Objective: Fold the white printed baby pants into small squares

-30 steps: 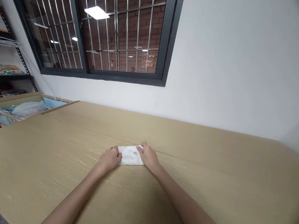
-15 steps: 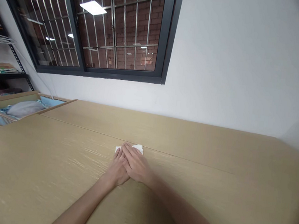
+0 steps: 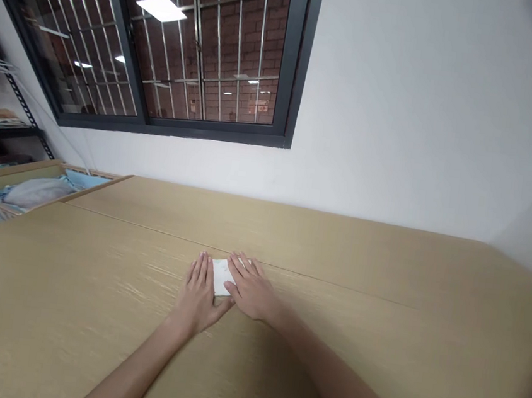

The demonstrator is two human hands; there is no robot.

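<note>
Head view: folded white cloth (image 3: 222,277) under flat right hand (image 3: 252,289).
Left hand (image 3: 196,293) open alongside; nothing gripped, so the fold could spring loose.

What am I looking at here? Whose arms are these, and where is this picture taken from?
These arms belong to a person, not a machine. The picture comes from a single camera worn on that person's head, looking forward and down. The left hand lies flat beside a small folded white cloth with a faint print, and the right hand rests open over the cloth's right side. Neither hand is gripping it. Both are on a pale wood-grain table that runs back to a white wall. At far left, a shallow box holds blue and grey fabric.
</note>
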